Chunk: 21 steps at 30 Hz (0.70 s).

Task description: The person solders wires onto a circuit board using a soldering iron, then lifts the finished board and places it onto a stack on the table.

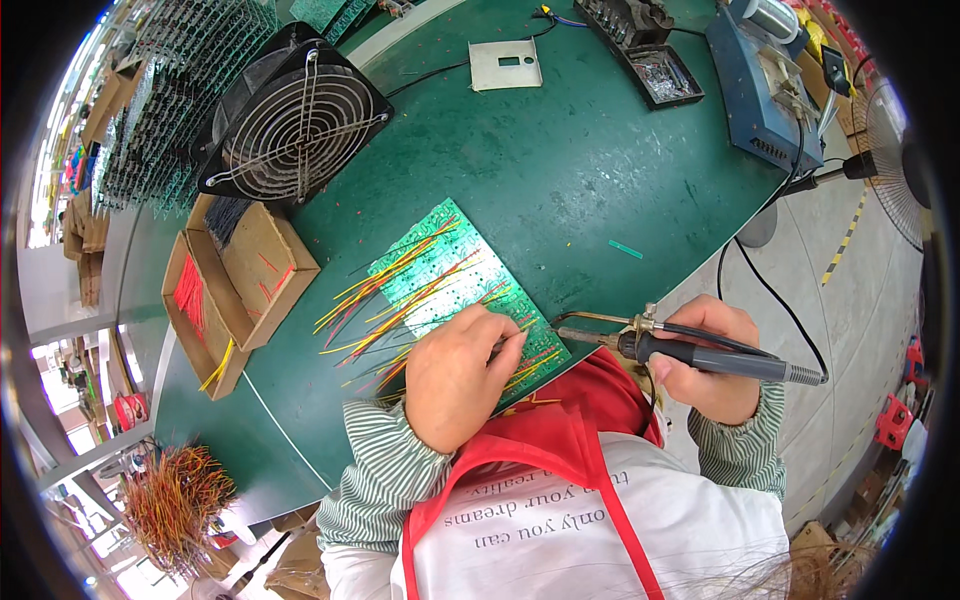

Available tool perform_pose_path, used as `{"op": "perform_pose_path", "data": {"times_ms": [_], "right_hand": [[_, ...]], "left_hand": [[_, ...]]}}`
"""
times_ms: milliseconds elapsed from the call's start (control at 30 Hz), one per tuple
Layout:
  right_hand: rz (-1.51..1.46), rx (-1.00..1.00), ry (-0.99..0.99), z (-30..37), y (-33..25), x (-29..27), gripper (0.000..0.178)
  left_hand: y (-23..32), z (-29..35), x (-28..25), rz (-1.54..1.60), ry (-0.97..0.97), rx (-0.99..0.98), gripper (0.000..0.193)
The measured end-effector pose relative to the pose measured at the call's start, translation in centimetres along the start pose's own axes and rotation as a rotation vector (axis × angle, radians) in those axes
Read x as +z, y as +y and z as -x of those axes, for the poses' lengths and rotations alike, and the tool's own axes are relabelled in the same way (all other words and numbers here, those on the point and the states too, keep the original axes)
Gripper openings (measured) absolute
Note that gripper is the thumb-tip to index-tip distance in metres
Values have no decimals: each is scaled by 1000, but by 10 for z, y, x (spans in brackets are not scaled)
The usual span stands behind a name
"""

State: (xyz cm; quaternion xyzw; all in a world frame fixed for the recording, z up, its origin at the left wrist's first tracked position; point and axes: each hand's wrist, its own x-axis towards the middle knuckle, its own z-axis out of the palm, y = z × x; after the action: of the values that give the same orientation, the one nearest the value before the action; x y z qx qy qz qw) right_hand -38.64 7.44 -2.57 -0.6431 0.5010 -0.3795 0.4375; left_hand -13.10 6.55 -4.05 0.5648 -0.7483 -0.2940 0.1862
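Head view: the green circuit board point(472, 262) lies flat on the counter point(560, 190), long axis running upper left to lower right. Red, yellow and black wires point(424, 287) are laid across it, tails past its left edge.

Soldering iron point(735, 362) is clamped in the right hand point(725, 398), fingers wrapped round the handle, held nearly crosswise, tip pointing left. Key relation: board is left of the right grip; tip sits at the board's lower-right edge. Contact there cannot be told.

Left hand point(452, 370) is nearer, held over the lower board. Its thumb and forefinger are drawn close, pointing toward the tip; whether a wire is pinched cannot be told.
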Motion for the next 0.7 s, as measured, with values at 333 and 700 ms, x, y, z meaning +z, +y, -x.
{"op": "perform_pose_path", "data": {"times_ms": [333, 700], "right_hand": [[-39, -8, -91, 14, -7, 11, 20], [-65, -16, -235, 17, -18, 39, 17]], "left_hand": [[-11, 62, -58, -236, 68, -211, 6], [-13, 76, -19, 39, -10, -73, 9]]}}
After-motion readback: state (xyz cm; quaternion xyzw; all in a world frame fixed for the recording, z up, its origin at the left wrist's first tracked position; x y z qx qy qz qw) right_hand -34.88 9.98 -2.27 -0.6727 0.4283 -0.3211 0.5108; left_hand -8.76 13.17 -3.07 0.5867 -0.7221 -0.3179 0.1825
